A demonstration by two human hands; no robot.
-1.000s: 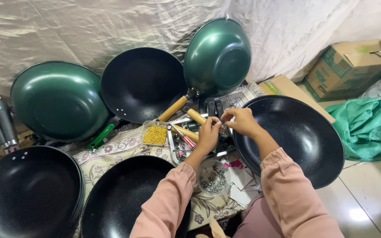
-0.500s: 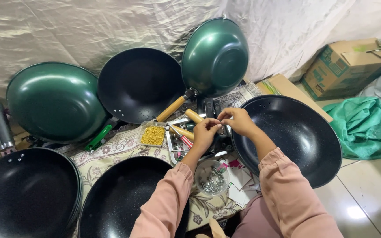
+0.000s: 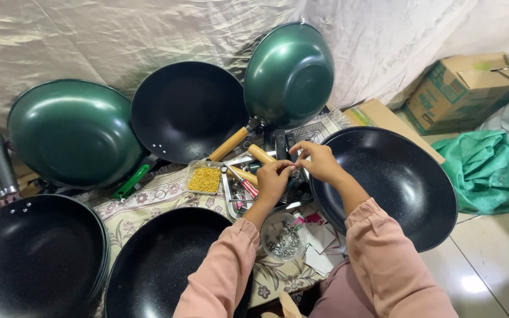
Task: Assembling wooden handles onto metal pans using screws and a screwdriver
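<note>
Your two hands now meet over the centre of the work area. Compared with the frames just before, they sit slightly closer together and a little lower, with the fingertips of both drawn to one point. Judged from that, you are in the fine-handling stage of fitting a small part, not reaching or carrying.

The small part (image 3: 294, 166) sits pinched between the fingertips of both hands and is too small to identify. Your left hand (image 3: 273, 181) closes its fingers (image 3: 284, 169) on it from the near side. Your right hand (image 3: 320, 162) closes thumb and forefinger on it from the far side. Both sets of fingers are shut in a pinch, touching at the tips.

Directly under the fingers lies a metal tray (image 3: 226, 191) holding wooden handles (image 3: 261, 155) and loose hardware. Just left of the fingers stands a clear box of yellow pieces (image 3: 205, 179). Nearer to you than the fingers, between your forearms, sits a round container of silver screws (image 3: 284, 241).

To the right of the fingers, close beside your right wrist, rests a black wok (image 3: 396, 182). Beyond the fingers, a green wok (image 3: 290, 73) with a wooden handle leans against the draped sheet, next to another black wok (image 3: 187, 112). Further left, well apart from the fingers, stands a second green wok (image 3: 75, 132). More black pans lie near your left arm on the patterned cloth (image 3: 160, 191).
</note>
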